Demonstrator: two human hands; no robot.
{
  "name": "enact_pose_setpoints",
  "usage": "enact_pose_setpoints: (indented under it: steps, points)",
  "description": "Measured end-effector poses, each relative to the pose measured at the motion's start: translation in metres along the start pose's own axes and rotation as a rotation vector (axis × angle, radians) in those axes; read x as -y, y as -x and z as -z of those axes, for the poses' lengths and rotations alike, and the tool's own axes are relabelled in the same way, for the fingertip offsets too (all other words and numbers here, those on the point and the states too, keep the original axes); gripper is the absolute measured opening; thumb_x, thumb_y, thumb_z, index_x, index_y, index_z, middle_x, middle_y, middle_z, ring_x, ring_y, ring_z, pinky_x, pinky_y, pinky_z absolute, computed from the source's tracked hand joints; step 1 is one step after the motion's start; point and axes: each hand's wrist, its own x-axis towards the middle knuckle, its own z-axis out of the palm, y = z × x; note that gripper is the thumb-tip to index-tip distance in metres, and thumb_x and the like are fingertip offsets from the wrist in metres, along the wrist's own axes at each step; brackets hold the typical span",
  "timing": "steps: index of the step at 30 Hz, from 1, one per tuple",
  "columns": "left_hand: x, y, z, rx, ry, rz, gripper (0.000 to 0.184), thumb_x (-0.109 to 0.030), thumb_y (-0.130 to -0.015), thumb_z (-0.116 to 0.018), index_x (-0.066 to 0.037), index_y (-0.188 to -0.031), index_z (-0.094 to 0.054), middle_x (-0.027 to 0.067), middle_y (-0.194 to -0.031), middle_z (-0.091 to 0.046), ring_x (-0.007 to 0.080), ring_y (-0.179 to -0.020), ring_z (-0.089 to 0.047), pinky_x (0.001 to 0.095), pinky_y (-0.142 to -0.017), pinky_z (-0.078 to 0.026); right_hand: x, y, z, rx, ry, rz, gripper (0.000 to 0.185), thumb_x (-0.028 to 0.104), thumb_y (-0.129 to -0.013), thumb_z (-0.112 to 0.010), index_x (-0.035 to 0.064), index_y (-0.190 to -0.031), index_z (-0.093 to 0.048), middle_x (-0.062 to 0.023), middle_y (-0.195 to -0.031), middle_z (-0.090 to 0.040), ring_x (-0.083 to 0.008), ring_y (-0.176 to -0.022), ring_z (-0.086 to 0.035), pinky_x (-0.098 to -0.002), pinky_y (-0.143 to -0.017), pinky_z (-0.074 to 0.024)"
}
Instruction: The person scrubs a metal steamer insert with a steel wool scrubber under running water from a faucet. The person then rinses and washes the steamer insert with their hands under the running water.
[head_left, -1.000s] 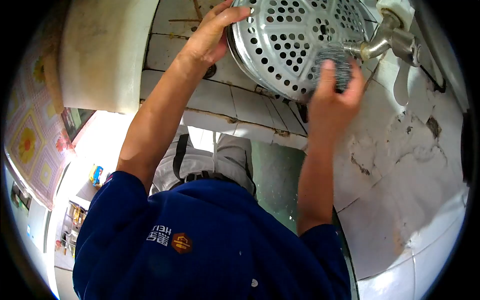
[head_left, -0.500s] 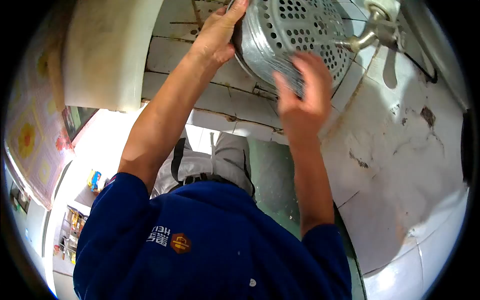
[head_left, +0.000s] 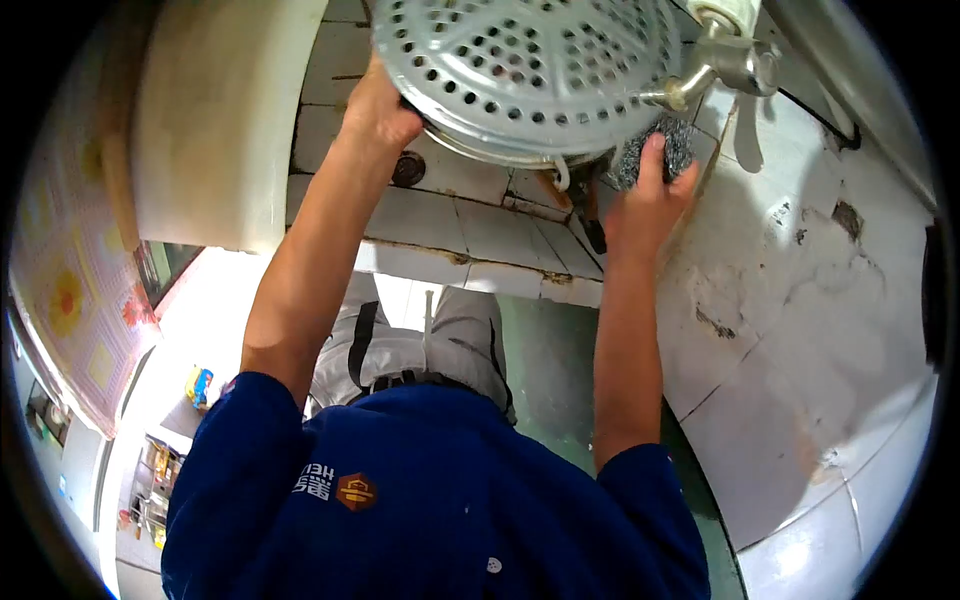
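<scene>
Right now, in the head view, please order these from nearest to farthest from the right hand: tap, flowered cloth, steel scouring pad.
1. Steel scouring pad, in the right hand.
2. Tap, up and right of it.
3. Flowered cloth, at the view's far left.

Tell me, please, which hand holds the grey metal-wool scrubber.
The right hand, nearer the silver metal tap, holds the scrubber. The left hand instead holds the edge of the round, silver, perforated metal pan.
</scene>
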Motion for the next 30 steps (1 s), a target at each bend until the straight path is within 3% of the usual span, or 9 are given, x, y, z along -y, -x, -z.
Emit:
enact_pose_setpoints:
  steps: [4, 6, 8, 13, 18, 22, 26, 28, 30]
  points:
    - [-0.005, -0.001, 0.003, -0.133, -0.078, -0.071, 0.053, -0.042, -0.096, -0.049, -0.005, -0.134, -0.043, 0.0108, -0.137, -0.046, 0.0272, -0.124, -0.046, 0.0454, -0.104, -0.041, 0.012, 0.023, -0.039, 0.096, -0.154, 0.230, 0.025, 0.010, -0.094, -0.057, -0.0011, -0.114, -0.048, -0.0082, -0.108, -0.058, -0.0110, -0.089, -0.056, -0.0231, -0.076, -0.0477]
    - [-0.001, 0.008, -0.012, -0.185, -0.039, -0.064, 0.057, -0.047, -0.095, -0.049, -0.006, -0.134, -0.044, 0.0090, -0.138, -0.046, 0.0267, -0.126, -0.044, 0.0451, -0.106, -0.038, 0.009, 0.044, -0.053, 0.235, 0.181, 0.594, 0.037, 0.005, -0.084, -0.067, -0.0017, -0.115, -0.049, -0.0178, -0.130, -0.049, -0.0283, -0.122, -0.045, -0.0365, -0.102, -0.0364]
    - [0.004, 0.007, -0.008, -0.062, -0.063, -0.082, 0.056, -0.048, -0.095, -0.047, -0.008, -0.134, -0.044, 0.0077, -0.138, -0.046, 0.0260, -0.126, -0.044, 0.0451, -0.107, -0.036, 0.009, 0.048, -0.070, 0.216, 0.101, 0.559, 0.036, 0.007, -0.083, -0.067, -0.0014, -0.114, -0.049, -0.0192, -0.137, -0.044, -0.0329, -0.127, -0.042, -0.0387, -0.106, -0.0303]
    - [0.006, 0.016, 0.009, -0.172, -0.070, -0.091, 0.043, -0.035, -0.096, -0.048, -0.008, -0.130, -0.047, 0.0094, -0.133, -0.051, 0.0258, -0.120, -0.050, 0.0438, -0.103, -0.042, 0.032, -0.010, -0.074, 0.037, -0.186, -0.061, 0.035, 0.017, -0.091, -0.060, -0.0037, -0.115, -0.046, -0.0121, -0.112, -0.055, -0.0197, -0.103, -0.051, -0.0319, -0.095, -0.0380]
    - [-0.002, 0.029, 0.010, -0.121, 0.007, 0.021, 0.036, -0.023, -0.097, -0.046, -0.002, -0.125, -0.050, 0.0148, -0.125, -0.056, 0.0267, -0.111, -0.056, 0.0426, -0.095, -0.050, 0.023, 0.039, -0.079, 0.050, 0.174, 0.570, 0.031, 0.015, -0.091, -0.059, -0.0011, -0.114, -0.047, -0.0152, -0.108, -0.057, -0.0237, -0.093, -0.057, -0.0347, -0.084, -0.0450]
    - [-0.010, 0.024, 0.036, -0.007, -0.018, 0.048, 0.035, -0.023, -0.096, -0.047, -0.002, -0.125, -0.051, 0.0148, -0.123, -0.057, 0.0269, -0.109, -0.057, 0.0410, -0.094, -0.050, 0.020, -0.044, -0.068, 0.235, -0.309, 0.061, 0.033, 0.020, -0.093, -0.056, -0.0011, -0.116, -0.047, -0.0112, -0.107, -0.059, -0.0185, -0.092, -0.057, -0.0324, -0.083, -0.0442]
    - [-0.017, 0.026, 0.038, 0.067, -0.051, 0.039, 0.038, -0.025, -0.096, -0.048, -0.002, -0.127, -0.050, 0.0147, -0.126, -0.055, 0.0278, -0.111, -0.056, 0.0410, -0.092, -0.050, 0.003, 0.021, -0.056, 0.111, -0.081, 0.129, 0.040, 0.018, -0.091, -0.060, -0.0018, -0.122, -0.045, -0.0135, -0.113, -0.055, -0.0212, -0.104, -0.051, -0.0351, -0.096, -0.0369]
    - [-0.022, 0.020, 0.043, 0.051, -0.052, 0.086, 0.039, -0.026, -0.097, -0.045, -0.002, -0.128, -0.049, 0.0154, -0.126, -0.055, 0.0290, -0.110, -0.057, 0.0421, -0.093, -0.050, -0.011, 0.039, -0.057, 0.032, 0.013, 0.299, 0.035, 0.017, -0.092, -0.059, 0.0003, -0.120, -0.047, -0.0056, -0.103, -0.053, -0.0141, -0.092, -0.049, -0.0298, -0.084, -0.0411]
    - [-0.026, 0.017, 0.048, 0.059, -0.096, 0.082, 0.039, -0.025, -0.097, -0.044, -0.001, -0.128, -0.049, 0.0153, -0.126, -0.055, 0.0287, -0.110, -0.057, 0.0426, -0.093, -0.050, 0.008, -0.005, -0.058, 0.103, -0.017, 0.111, 0.034, 0.018, -0.092, -0.060, -0.0006, -0.117, -0.048, -0.0055, -0.100, -0.054, -0.0139, -0.089, -0.049, -0.0299, -0.081, -0.0418]
